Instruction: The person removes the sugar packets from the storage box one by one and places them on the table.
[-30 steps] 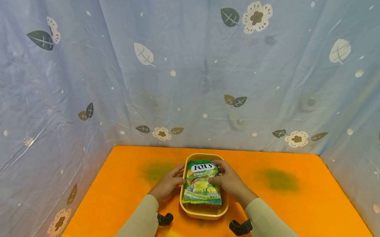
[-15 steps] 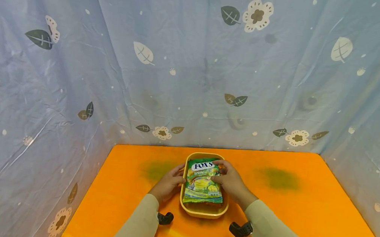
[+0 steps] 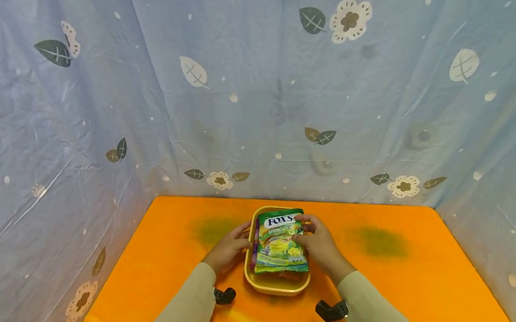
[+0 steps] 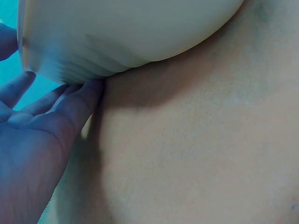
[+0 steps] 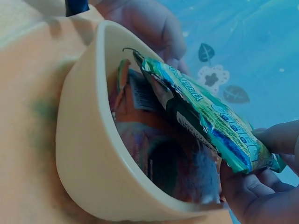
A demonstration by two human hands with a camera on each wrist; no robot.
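A green FOX'S Spring Tea candy bag point(image 3: 280, 245) is tilted at the top of a yellow plastic tub point(image 3: 274, 290). My right hand point(image 3: 324, 246) pinches the bag's right edge between thumb and fingers, seen closely in the right wrist view, where the bag point(image 5: 205, 112) is lifted at an angle over the rim. Under it, inside the tub, lie other wrapped packets point(image 5: 140, 116), one orange with a barcode label. With thumb over the rim and fingers against the outer wall, my left hand point(image 3: 229, 248) holds the tub's left side point(image 4: 126, 32).
The tub stands on an orange table cover point(image 3: 173, 286) with greenish patches. Blue curtains point(image 3: 263, 105) printed with leaves and flowers rise behind the table and on both sides. Black wrist straps point(image 3: 331, 310) show at both sleeves.
The green bag has moved up and to the right with my right hand, uncovering a purple packet edge along its left side. My left hand stays on the tub.
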